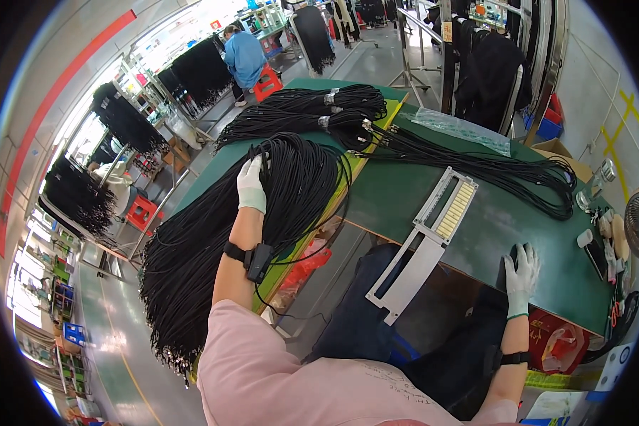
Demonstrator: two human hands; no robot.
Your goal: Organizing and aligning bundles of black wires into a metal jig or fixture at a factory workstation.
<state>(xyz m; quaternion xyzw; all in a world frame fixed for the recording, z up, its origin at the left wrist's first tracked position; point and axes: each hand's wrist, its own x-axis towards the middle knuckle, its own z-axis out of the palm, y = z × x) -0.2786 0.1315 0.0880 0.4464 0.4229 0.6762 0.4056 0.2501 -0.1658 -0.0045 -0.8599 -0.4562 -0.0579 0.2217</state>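
The left hand (pixel 250 186), in a white glove, lay at the upper centre of the frame on a broad heap of thin black cables (pixel 191 248). Its fingers dipped among the strands near the looped upper end; whether they had closed on any, one could not tell. The heap's long axis ran from that bend down toward the lower left, so most of its length lay left of and below the hand, the loose ends hanging at lower left.

The right hand (pixel 521 273), also in a white glove, rested on the green bench (pixel 493 220) at the right of the frame, fingers extended, no grasped thing visible. It was well apart from the heap; the left hand was plainly nearer. Between them, a long silver-grey metal fixture with cream blocks (pixel 423 257) slanted across the bench's front edge, touched by neither hand.
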